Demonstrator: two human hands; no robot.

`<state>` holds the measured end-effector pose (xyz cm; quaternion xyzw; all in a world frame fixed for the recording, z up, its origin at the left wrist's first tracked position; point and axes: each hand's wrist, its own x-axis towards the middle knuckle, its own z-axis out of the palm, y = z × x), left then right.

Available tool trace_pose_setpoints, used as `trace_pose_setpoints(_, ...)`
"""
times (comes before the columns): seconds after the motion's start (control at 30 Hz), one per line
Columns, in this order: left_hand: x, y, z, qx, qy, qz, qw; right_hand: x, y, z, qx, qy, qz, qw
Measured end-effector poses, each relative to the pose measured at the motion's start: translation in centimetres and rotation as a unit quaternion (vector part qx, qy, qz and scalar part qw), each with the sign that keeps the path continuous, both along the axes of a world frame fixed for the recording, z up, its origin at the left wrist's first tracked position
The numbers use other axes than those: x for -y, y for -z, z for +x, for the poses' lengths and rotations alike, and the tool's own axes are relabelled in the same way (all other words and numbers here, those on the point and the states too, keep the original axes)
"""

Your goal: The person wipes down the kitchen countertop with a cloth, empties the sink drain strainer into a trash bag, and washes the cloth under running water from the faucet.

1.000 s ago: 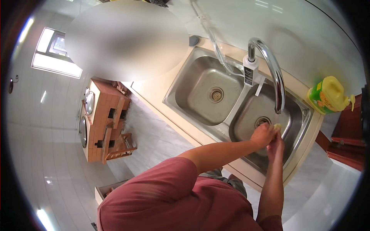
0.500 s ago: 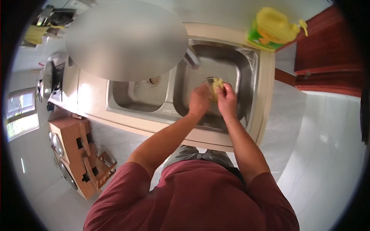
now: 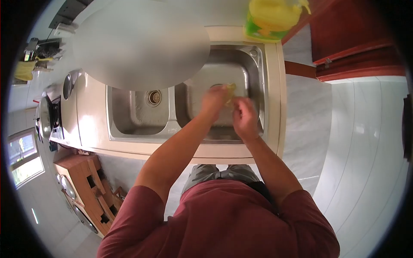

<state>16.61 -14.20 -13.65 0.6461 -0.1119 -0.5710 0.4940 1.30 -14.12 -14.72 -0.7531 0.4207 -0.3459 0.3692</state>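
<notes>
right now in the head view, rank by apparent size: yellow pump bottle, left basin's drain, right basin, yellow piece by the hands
1. Right basin, though partly masked
2. Yellow pump bottle, cut off at the top
3. Unsure: drain and yellow piece look similar, and the piece is blurred

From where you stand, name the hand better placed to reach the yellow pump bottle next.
Right, I'd judge: the right hand is on the side where the yellow pump bottle stands, while the left hand seems to hold the blurred yellow item.
</notes>
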Motion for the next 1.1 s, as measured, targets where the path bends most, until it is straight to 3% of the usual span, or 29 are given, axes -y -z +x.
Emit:
trace_pose_setpoints(0.03, -0.2, 0.4, 0.1, -0.015, 0.008, -0.022, 1.000, 0.6, -0.2, 0.0, 0.007, 0.062, 0.029, 0.998)
trace_pose_setpoints(0.13, -0.3, 1.6, 0.2, 0.035, 0.052, -0.018, 0.998, 3.1, 0.1, 0.8, 0.096, 0.111, 0.074, 0.986)
trace_pose_setpoints(0.23, -0.8, -0.5, 0.7, 0.073, 0.109, -0.019, 0.991, 5.7, 1.2, -0.3, 0.077, -0.052, 0.234, 0.968)
trace_pose_setpoints(0.33, -1.1, -0.1, 1.3, 0.098, 0.093, -0.042, 0.990, 6.4, 1.5, -0.4, -0.016, -0.040, 0.135, 0.990)
trace_pose_setpoints(0.43, -1.6, -0.6, 1.8, 0.176, 0.136, -0.027, 0.975, 5.9, -0.2, 0.1, -0.016, -0.038, 0.007, 0.999)
trace_pose_setpoints(0.53, -1.7, -0.5, 1.5, 0.212, 0.133, -0.028, 0.968, 5.3, -0.5, 1.0, -0.022, 0.004, 0.074, 0.997)
trace_pose_setpoints(0.63, -1.7, -0.4, 1.2, 0.151, 0.126, -0.117, 0.974, 5.2, -2.0, 1.5, 0.009, 0.001, 0.181, 0.984)
trace_pose_setpoints(0.73, -1.6, -0.5, 1.8, 0.230, 0.217, -0.156, 0.936, 5.7, -1.9, 1.9, 0.022, -0.002, 0.252, 0.967)
trace_pose_setpoints(0.83, -1.5, -2.9, 2.2, 0.407, 0.334, -0.009, 0.850, 5.5, -3.0, 1.6, 0.007, -0.072, 0.175, 0.982)
trace_pose_setpoints(0.93, -2.7, 0.0, 2.6, 0.476, 0.325, 0.029, 0.817, 5.6, -1.5, 1.4, -0.141, -0.034, -0.086, 0.986)
trace_pose_setpoints(0.97, -3.6, 0.7, 2.8, 0.472, 0.309, 0.045, 0.825, 5.7, -1.7, 1.0, -0.320, -0.074, -0.020, 0.944)
trace_pose_setpoints(1.03, -5.3, 1.1, 3.4, 0.464, 0.277, 0.077, 0.838, 5.7, -3.5, 0.6, -0.321, -0.105, 0.017, 0.941)
trace_pose_setpoints(1.1, -7.5, 1.3, 4.2, 0.471, 0.235, 0.028, 0.850, 5.8, -5.6, 0.3, -0.270, -0.116, 0.058, 0.954)
